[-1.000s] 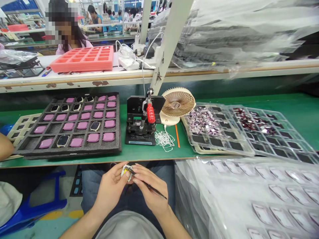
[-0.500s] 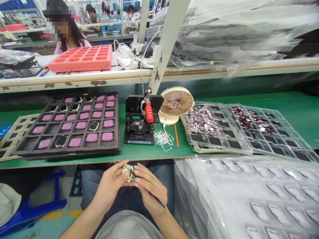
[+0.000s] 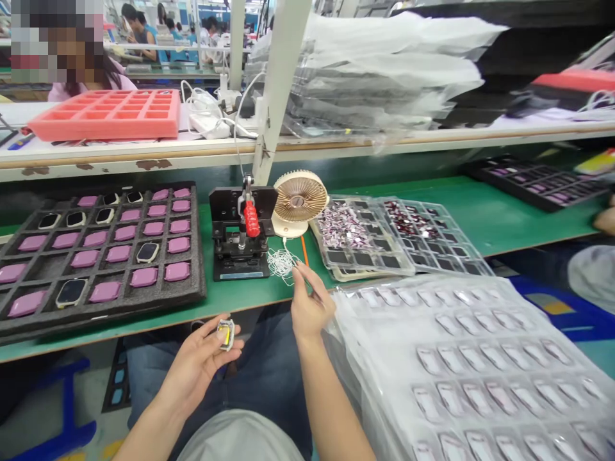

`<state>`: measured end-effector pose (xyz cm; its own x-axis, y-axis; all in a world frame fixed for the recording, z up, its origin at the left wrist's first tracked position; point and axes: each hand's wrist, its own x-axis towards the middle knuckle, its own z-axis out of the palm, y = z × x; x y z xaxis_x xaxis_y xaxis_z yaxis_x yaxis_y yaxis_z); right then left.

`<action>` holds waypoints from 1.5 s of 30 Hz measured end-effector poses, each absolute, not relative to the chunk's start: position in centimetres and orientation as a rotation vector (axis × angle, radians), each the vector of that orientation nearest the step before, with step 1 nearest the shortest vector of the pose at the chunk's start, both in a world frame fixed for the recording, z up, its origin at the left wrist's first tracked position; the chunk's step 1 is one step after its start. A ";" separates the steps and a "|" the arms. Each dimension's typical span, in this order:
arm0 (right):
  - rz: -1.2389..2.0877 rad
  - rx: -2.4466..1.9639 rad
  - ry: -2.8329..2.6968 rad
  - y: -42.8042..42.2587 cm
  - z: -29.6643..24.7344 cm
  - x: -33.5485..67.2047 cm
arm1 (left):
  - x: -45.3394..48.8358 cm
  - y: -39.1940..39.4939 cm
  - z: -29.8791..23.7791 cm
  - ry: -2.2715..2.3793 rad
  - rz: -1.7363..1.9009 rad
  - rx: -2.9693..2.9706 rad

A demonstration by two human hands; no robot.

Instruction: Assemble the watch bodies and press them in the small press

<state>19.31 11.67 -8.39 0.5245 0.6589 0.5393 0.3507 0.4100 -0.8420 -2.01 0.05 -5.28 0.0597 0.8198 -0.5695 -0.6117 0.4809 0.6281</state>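
My left hand point(image 3: 195, 366) is over my lap and pinches a small watch case point(image 3: 225, 334) with a yellow patch on its face between thumb and fingers. At the bench edge, my right hand point(image 3: 309, 307) is closed on thin dark tweezers, its fingertips beside a tangle of white thread loops point(image 3: 282, 262) and an orange stick point(image 3: 304, 251). A black hand press with a red handle point(image 3: 240, 234) stands just left of the threads. Behind them is a small beige fan point(image 3: 298, 200).
A black foam tray point(image 3: 195, 282) holding purple-covered parts and several watch cases lies at left. Clear compartment trays point(image 3: 379, 259) hold small pieces at right. Stacked plastic blister sheets point(image 3: 471, 358) fill the lower right. A red tray point(image 3: 110, 114) is on the shelf. Another person's hand point(image 3: 604, 221) shows at far right.
My hands have come apart. The right hand has moved up from the watch case to the bench edge by the threads, and the view has swung to the right.
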 end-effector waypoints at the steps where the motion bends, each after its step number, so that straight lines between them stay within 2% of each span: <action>1: 0.234 -1.200 -1.123 12.6 -8.6 19.9 | -1.9 0.0 -5.3 1.035 1.082 0.249; 17: 0.297 -1.511 -1.240 16.0 -8.5 22.9 | -1.8 -0.2 -6.8 1.001 0.989 0.240; 25: 0.291 -1.741 -1.370 13.7 -5.1 24.2 | -2.2 -0.7 -7.8 0.999 1.024 0.251; 32: 0.259 -1.900 -1.459 16.1 -2.4 26.0 | -2.1 -0.3 -8.8 0.943 0.998 0.299; 40: 0.155 -2.484 -1.294 21.0 2.1 36.5 | -1.8 -0.8 -8.7 0.980 1.029 0.337; 45: 0.264 -2.707 -1.448 22.1 1.1 41.0 | -2.1 -0.9 -9.9 0.990 1.001 0.303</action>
